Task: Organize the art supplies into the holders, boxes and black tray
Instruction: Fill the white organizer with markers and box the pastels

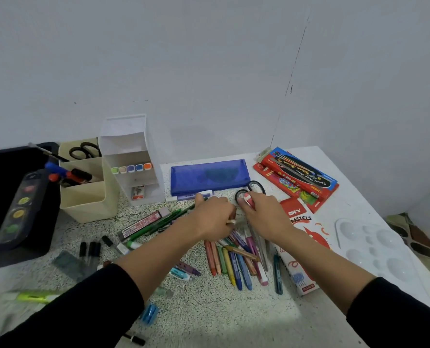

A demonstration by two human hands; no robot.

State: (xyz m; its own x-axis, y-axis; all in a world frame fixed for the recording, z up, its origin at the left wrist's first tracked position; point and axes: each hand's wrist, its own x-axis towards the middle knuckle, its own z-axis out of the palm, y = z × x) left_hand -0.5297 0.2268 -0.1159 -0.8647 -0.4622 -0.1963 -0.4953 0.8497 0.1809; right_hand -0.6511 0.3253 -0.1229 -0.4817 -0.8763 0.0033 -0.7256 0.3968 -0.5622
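Note:
Both hands reach over the middle of the speckled table. My left hand (215, 217) hovers with curled fingers above a heap of crayons and pens (236, 259); a small pale piece shows at its fingertips. My right hand (261, 217) grips a red-and-white object (248, 199) beside black-handled scissors (253, 189). A cream holder (88, 197) with scissors and markers stands at the left. Next to it is a white shelf box (133, 159) with coloured markers. At the far left, a black tray (13, 222) holds a paint set.
A blue pencil case (209, 175) lies behind my hands. Red brush packs (299, 179) and a pastels box (307, 247) sit to the right, with a white palette (374, 249) near the table's right edge. Loose pens, caps, a lead box and a yellow-green cutter lie scattered at the left front.

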